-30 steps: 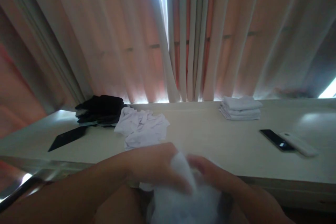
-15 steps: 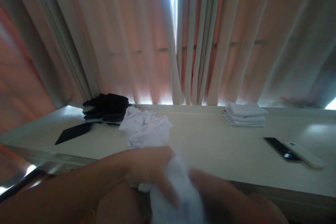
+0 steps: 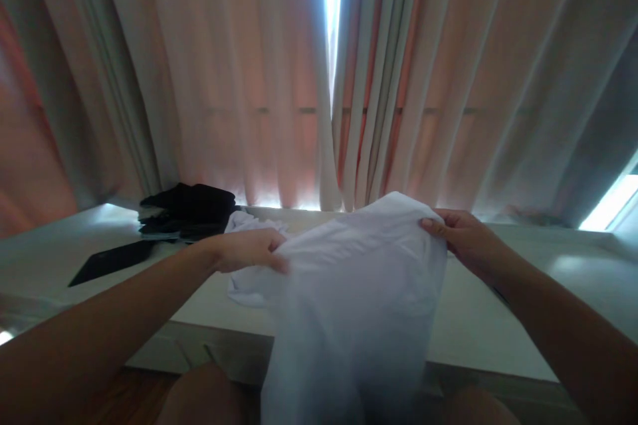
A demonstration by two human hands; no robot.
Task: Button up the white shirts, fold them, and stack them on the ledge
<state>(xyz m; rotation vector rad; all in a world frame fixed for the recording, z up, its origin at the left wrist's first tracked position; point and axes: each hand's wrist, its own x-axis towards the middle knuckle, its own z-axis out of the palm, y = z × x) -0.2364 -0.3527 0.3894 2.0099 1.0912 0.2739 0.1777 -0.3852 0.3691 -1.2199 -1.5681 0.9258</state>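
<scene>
Left hand (image 3: 249, 254) and right hand (image 3: 461, 239) each pinch the soft, smooth white cloth (image 3: 359, 305), hanging in folds.

Two hands (image 3: 249, 254) (image 3: 461, 239), one held white garment (image 3: 359, 292), one crumpled white garment (image 3: 244, 282), one dark clothes pile (image 3: 192, 209), one flat black item (image 3: 107, 262).

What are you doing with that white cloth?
A person holds a white cloth up by its top edge, the left hand gripping one corner and the right hand the other, so it hangs spread out over the front of a table. On the table behind it lie a crumpled white pile, a stack of black clothes and a flat black thing. Closed curtains hang behind.
</scene>
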